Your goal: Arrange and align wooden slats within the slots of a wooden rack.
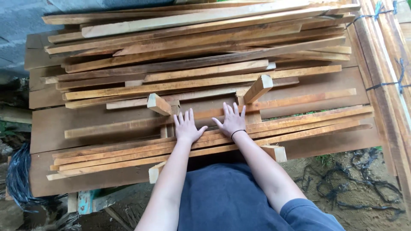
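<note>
My two hands lie flat on a pile of wood.

My left hand (187, 127) and right hand (232, 121) rest side by side, fingers spread wide, holding nothing. They press on long thin sticks (214, 137) lying across wide boards (85, 124). Two short blocks (159, 104) stick up just past my fingertips.

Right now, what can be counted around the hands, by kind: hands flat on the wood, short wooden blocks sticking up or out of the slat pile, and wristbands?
Hands pressed flat on the slats: 2, left hand and right hand
Short wooden blocks: 4
Black wristband: 1
Total: 7
</note>
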